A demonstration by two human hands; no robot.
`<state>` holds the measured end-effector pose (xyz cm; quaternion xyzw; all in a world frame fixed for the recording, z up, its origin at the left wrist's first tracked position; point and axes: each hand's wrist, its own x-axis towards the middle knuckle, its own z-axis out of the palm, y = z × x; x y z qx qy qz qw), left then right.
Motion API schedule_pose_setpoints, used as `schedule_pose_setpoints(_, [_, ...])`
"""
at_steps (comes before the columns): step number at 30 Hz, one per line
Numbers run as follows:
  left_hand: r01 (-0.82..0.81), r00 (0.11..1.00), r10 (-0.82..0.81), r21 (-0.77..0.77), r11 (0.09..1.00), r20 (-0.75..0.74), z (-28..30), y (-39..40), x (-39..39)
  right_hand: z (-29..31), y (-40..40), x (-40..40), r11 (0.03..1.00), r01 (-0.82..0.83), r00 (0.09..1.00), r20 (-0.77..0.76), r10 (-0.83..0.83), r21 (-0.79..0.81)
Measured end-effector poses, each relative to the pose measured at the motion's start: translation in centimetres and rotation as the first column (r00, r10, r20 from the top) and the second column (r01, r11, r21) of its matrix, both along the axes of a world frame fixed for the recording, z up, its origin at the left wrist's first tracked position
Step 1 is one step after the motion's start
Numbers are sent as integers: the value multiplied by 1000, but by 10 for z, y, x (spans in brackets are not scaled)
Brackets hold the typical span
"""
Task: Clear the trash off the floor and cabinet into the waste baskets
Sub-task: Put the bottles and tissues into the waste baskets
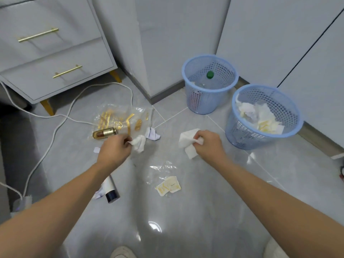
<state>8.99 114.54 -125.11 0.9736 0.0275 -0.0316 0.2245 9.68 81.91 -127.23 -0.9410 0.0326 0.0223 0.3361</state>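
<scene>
Both hands pinch tissues above the littered floor.

Left hand [114, 148] is closed on a crumpled tissue [139, 143]; right hand [208, 144] is closed on a white napkin [187, 141]. Two blue waste baskets, far [209, 101] and right [242, 135], stand near; a gold bottle [105, 133] and wrappers lie left.

Two blue waste baskets [210, 84] [264, 116] stand right of the two-drawer cabinet [54, 53]. Below the cabinet lie two clear plastic wrappers [122, 118] [163, 175], two small bottles [105, 133] [111, 190] and three loose paper scraps [152, 134] [96, 149] [98, 193]. Two hands [114, 151] [208, 144] each pinch one white tissue [139, 143] [188, 144].
</scene>
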Motion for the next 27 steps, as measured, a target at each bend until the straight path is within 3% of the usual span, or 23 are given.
schedule_pose_setpoints(7, [261, 951, -231, -132, 956, 203, 76, -167, 58, 96, -103, 24, 986, 159, 968, 205, -146, -47])
schedule_pose_setpoints(11, [356, 910, -290, -198, 913, 298, 95, -276, 93, 112, -184, 39, 942, 319, 924, 254, -285, -102])
schedule_pose_setpoints(16, [444, 873, -379, -177, 878, 308, 87, -378, 131, 105, -250, 65, 906, 387, 908, 240, -343, -169])
schedule_pose_setpoints(19, [456, 882, -432, -114, 883, 187, 68, -409, 146, 87, -269, 73, 910, 376, 920, 190, -344, -172])
schedule_pose_setpoints(22, [497, 861, -501, 62, 865, 91, 59, -412, 147, 77, -269, 72, 933, 261, 965, 40, -260, -248])
schedule_pose_setpoints(24, [502, 849, -512, 100, 859, 129, 61, -398, 138, 79, -264, 65, 934, 202, 976, -15, -216, -296])
schedule_pose_setpoints(27, [497, 847, -498, 52, 866, 187, 69, -355, 119, 88, -248, 49, 923, 192, 981, 54, -184, -333])
